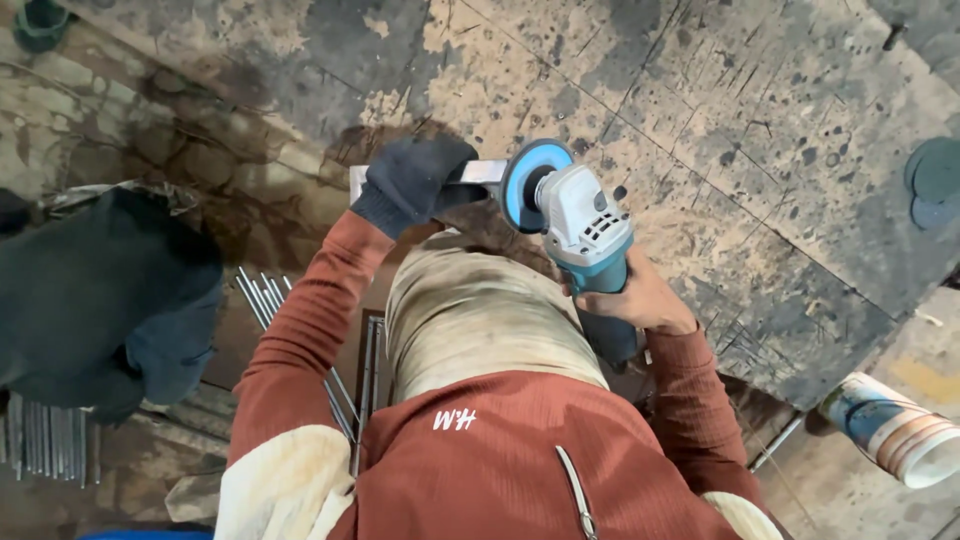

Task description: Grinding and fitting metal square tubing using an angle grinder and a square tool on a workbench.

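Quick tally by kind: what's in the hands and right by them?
Angle grinder, in the right hand: 1
Metal bar, in the gloved left hand: 1
Spare grinding discs on the floor: 2
Paper cup: 1
Total: 5

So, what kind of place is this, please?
Probably a metalworking workshop. The right hand holds an angle grinder against a metal piece gripped by the gloved left hand, and metal rods lie on the stained floor.

Dark knit cloth glove [408, 182] on bright smooth metal bar [480, 172]. Matt plastic grinder [585, 235] with a blue abrasive disc [528, 182]. Rough, stained wooden worktop [700, 110].
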